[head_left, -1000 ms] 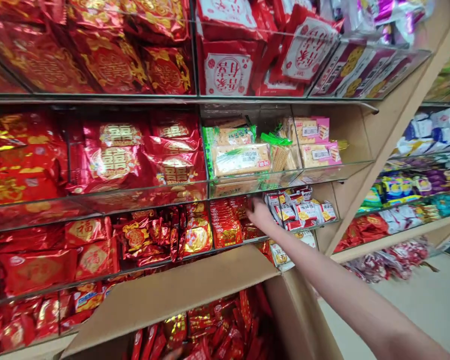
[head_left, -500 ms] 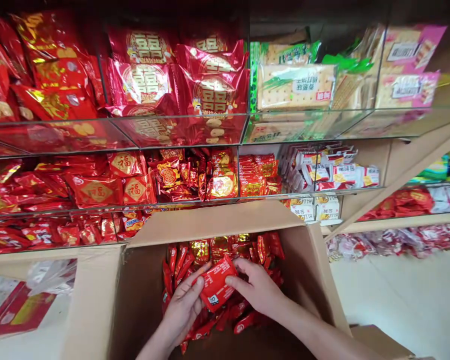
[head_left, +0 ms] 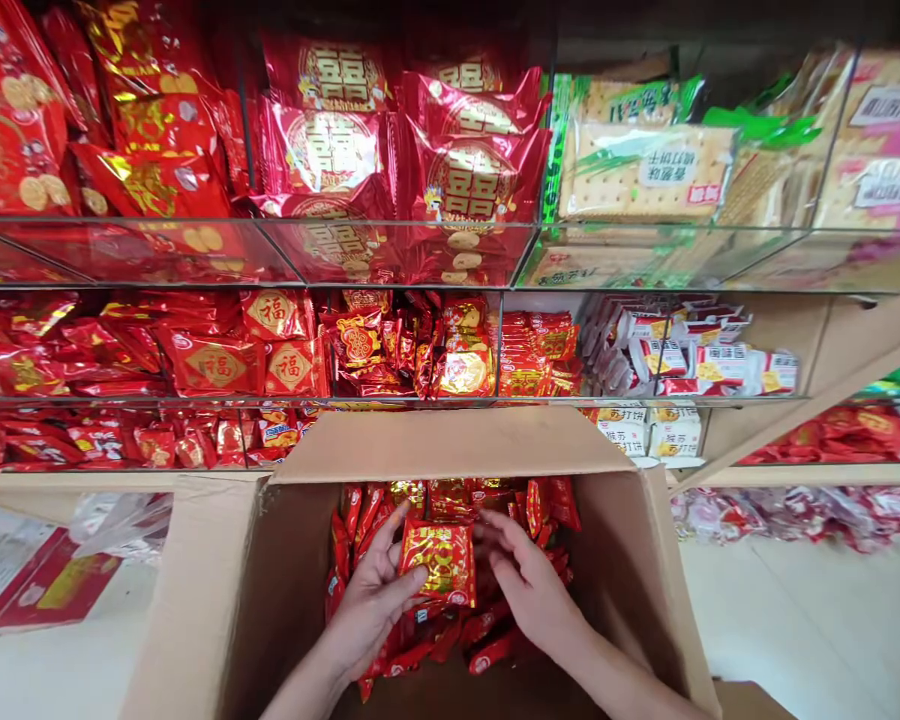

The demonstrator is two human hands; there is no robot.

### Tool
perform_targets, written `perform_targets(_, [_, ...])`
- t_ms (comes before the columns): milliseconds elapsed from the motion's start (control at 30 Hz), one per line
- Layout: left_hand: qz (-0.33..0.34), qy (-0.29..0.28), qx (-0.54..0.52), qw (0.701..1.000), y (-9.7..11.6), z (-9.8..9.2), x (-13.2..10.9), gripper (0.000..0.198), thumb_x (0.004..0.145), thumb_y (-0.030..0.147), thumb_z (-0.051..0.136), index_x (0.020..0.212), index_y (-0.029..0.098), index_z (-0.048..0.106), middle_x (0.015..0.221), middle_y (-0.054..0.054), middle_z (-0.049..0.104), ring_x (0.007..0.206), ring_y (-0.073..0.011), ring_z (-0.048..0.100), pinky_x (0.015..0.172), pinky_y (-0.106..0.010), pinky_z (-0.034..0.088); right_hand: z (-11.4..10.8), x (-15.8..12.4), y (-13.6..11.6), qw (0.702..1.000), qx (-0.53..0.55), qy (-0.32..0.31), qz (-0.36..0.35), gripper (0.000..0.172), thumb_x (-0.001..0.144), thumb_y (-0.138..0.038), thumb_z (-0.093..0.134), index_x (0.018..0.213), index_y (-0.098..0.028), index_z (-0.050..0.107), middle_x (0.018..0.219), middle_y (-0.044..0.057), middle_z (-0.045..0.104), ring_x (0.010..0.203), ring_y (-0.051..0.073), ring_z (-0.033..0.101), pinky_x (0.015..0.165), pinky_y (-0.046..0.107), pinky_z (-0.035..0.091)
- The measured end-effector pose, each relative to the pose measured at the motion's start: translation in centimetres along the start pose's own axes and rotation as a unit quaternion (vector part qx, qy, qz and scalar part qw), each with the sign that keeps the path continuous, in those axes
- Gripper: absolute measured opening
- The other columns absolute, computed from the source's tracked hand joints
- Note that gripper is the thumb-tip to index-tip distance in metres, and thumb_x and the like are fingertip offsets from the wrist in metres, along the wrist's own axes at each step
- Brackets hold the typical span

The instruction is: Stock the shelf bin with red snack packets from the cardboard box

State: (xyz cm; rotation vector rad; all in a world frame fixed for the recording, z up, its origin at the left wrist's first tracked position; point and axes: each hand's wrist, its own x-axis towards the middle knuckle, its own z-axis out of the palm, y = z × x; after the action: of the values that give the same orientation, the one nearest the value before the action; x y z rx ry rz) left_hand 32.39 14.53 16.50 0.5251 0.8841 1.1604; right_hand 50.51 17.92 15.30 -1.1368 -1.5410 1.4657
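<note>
Left hand (head_left: 375, 598): thumb and fingers pinching left edge of red-gold packet (head_left: 444, 560), held above loose packets (head_left: 412, 658) in carton (head_left: 281, 600), near far edge. Right hand (head_left: 531, 585): fingers parted, curled, beside packet's right edge; contact cannot be told. Risk, in judgement: slackened left thumb could drop packet among lookalikes. Around: lowest shelf (head_left: 67, 482), partly blocked by raised flap (head_left: 457, 442) at carton's far edge; white packs (head_left: 675, 434) beyond far-right corner.

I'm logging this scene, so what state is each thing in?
Cardboard box: open
Held packet: apparently sealed, patterned side showing
Loose packets: jumbled inside box
Left grip: closed on held packet
Right grip: open, beside held packet
Green-edged cracker packs: shelved
Clear plastic bag: crumpled
</note>
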Motion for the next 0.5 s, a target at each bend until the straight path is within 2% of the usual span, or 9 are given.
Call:
perform_targets(100, [-0.007,0.013,0.022,1.000,-0.2,-0.1,0.3,0.058,0.068,0.014,0.066,0.119,0.030,0.043,0.101,-0.002,0.070,0.092,-0.0206,0.063,0.083,-0.035,0.049,0.3,0.2,0.1,0.992,0.100,-0.043,0.058,0.041,0.078,-0.027,0.050,0.116,-0.021,0.038,0.107,0.009,0.060,0.103,0.020,0.056,0.090,0.040,0.046])
perform_targets(167, [-0.007,0.025,0.058,0.998,-0.4,-0.3,0.5,0.047,0.067,0.018,0.068,0.110,0.026,0.051,0.097,-0.003,0.071,0.088,-0.0205,0.065,0.080,-0.035,0.050,0.5,0.1,0.1,0.991,0.098,-0.055,0.067,0.038,0.074,-0.025,0.056,0.108,-0.021,0.040,0.092,0.005,0.063,0.091,0.020,0.061,0.081,0.038,0.049])
perform_targets(233, [0.002,0.041,0.103,0.994,-0.6,-0.6,0.7,0.039,0.068,0.025,0.067,0.105,0.025,0.053,0.096,-0.002,0.070,0.087,-0.0198,0.064,0.079,-0.033,0.050,0.5,0.0,-0.1,0.995,0.056,-0.045,0.063,0.027,0.071,-0.022,0.057,0.095,-0.020,0.044,0.082,0.002,0.062,0.081,0.018,0.061,0.075,0.037,0.050])
perform_targets(300, [0.010,0.053,0.141,0.989,-0.7,-1.1,0.8,0.036,0.067,0.028,0.067,0.101,0.024,0.057,0.096,-0.002,0.070,0.089,-0.0187,0.063,0.079,-0.031,0.049,0.5,-0.1,-0.3,0.999,0.004,-0.027,0.036,0.025,0.069,-0.019,0.059,0.090,-0.020,0.046,0.085,0.002,0.061,0.082,0.018,0.060,0.078,0.036,0.048])
perform_targets(433, [0.038,0.045,0.253,0.966,-0.7,-1.7,1.1,0.037,0.061,0.025,0.072,0.097,0.025,0.062,0.103,-0.001,0.068,0.098,-0.0184,0.058,0.084,-0.025,0.045,0.8,-0.2,-0.7,0.998,-0.022,-0.051,-0.006,0.047,0.065,-0.018,0.063,0.109,-0.022,0.047,0.100,0.003,0.062,0.092,0.018,0.058,0.084,0.035,0.045])
perform_targets(500, [0.058,0.021,0.259,0.964,-0.9,-1.7,1.3,0.043,0.062,0.030,0.072,0.103,0.030,0.058,0.104,0.000,0.068,0.098,-0.0184,0.058,0.082,-0.025,0.046,1.0,-0.1,-0.6,0.999,-0.011,-0.049,-0.002,0.043,0.065,-0.020,0.063,0.106,-0.022,0.049,0.097,0.002,0.063,0.089,0.018,0.059,0.081,0.033,0.047])
